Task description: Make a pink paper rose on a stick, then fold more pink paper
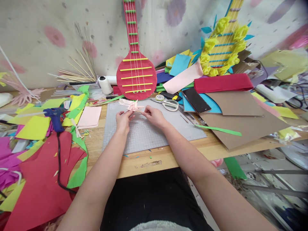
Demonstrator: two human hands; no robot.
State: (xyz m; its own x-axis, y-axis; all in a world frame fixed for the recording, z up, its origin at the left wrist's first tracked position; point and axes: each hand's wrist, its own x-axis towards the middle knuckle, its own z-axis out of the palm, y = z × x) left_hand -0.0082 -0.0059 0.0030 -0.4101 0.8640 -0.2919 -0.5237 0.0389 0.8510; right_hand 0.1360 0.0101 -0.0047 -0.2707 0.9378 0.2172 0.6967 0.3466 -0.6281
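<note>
Over the grey cutting mat [141,138], a small pink paper flower [133,105] is held between my two hands. My left hand [123,121] pinches it from the left, fingers closed at its base. From the other side, my right hand [154,116] closes thumb and fingers on a thin stick [137,111] at the flower's lower edge; fingers partly cover it. A pale pink strip [124,102] lies just behind the flower. White-handled scissors [170,105] rest on the mat to the right of my right hand.
A red paper lute [136,77] leans on the wall behind the mat. Left lie a blue glue gun [55,118], red paper [45,166] and pink sheets [89,116]. At right are a phone [196,100], brown cardboard [235,125] and a yellow-flowered instrument [223,48].
</note>
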